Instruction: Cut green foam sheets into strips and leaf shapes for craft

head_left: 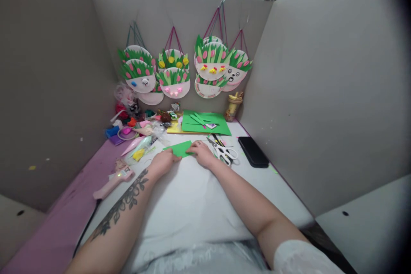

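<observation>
A small piece of green paper (180,148) lies on the white table (192,205). My left hand (164,162) pinches its near left edge. My right hand (202,153) presses down on its right edge with fingers bent. Both forearms reach forward from the bottom of the view; the left one bears a dark tattoo.
White-handled scissors (225,153) lie just right of my right hand, a black phone (253,151) beyond them. Green sheets (205,123) lie at the back. A pink glue gun (115,179) and a heap of craft scraps (138,126) sit left. Decorated paper plates (175,78) hang on the grey partition.
</observation>
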Demonstrator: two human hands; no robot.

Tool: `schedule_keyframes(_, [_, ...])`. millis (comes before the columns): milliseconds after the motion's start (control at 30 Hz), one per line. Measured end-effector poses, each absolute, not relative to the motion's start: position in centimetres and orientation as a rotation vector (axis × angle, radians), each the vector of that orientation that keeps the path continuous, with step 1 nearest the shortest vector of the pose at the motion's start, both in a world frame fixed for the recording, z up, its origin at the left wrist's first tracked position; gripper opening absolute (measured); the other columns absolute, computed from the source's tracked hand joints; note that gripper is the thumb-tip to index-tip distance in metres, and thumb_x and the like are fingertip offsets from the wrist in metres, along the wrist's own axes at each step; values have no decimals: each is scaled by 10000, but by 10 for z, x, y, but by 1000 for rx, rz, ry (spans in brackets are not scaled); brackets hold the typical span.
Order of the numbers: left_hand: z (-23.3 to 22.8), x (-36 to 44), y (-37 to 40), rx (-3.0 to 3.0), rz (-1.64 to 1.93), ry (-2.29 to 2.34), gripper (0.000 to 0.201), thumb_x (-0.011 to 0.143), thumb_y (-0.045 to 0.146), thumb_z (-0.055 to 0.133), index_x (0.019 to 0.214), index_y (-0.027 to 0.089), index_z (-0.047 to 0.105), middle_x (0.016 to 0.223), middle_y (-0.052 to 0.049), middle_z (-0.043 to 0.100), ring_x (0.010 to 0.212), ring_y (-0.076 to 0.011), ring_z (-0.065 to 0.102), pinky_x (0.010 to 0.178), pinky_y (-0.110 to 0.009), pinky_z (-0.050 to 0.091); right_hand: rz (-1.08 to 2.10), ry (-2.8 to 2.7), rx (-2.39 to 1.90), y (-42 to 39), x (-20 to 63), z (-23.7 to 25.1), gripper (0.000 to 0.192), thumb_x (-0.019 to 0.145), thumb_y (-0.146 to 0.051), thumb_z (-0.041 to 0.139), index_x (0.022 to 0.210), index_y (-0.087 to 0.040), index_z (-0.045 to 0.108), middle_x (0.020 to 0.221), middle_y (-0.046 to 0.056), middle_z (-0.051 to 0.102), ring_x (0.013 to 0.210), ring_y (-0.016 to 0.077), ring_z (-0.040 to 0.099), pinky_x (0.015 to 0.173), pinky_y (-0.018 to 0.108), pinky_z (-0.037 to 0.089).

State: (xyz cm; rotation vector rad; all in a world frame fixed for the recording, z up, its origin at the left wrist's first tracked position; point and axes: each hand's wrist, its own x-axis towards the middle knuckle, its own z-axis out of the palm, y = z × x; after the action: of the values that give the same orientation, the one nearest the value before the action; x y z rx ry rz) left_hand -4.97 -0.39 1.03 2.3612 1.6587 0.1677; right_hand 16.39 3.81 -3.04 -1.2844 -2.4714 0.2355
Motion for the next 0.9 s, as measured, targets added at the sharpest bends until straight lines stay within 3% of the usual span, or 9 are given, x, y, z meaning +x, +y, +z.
schedule_keyframes(133, [11,-46,-6,2420,118,1649,391,898,427,370,1017,281,714,916,-63,611,851,-213,597,716,-265,400,176,-2664,-1094,28,162,-29,388,875,-170,494,1172,-381,629,1396,-9,456,1277,240,307,1028,410,229])
schedule_keyframes(267, [16,-49,-14,2398,-9,1764,415,905,419,350,1034,248,704,953,-103,626,882,-247,612,749,-307,424,79,-2656,-1367,19,162,-21,373,888,-212,461,1193,-362,615,1391,26,474,1312,285,280,1015,465,229])
schedule_keyframes(400, [24,-55,-28,2372,-173,1893,390,898,323,349,928,164,705,987,-158,640,898,-289,629,743,-363,461,30,-2619,-1624,16,168,-13,411,805,-155,506,1162,-313,634,1362,61,500,1286,326,317,989,505,241])
schedule_keyframes(633, [34,-50,-39,2373,-314,1930,278,792,125,411,880,121,674,979,-166,656,894,-284,647,732,-360,500,-70,-2621,-1613,10,154,-6,325,819,-124,440,1020,-179,690,1361,119,495,1285,315,313,1013,487,224])
schedule_keyframes(900, [35,-51,-39,2430,-326,1916,337,818,150,360,934,137,677,1008,-149,658,911,-263,646,731,-332,500,62,-2826,-1180,-12,93,-6,393,892,-200,364,1221,-265,568,1391,29,479,1233,266,383,939,434,343])
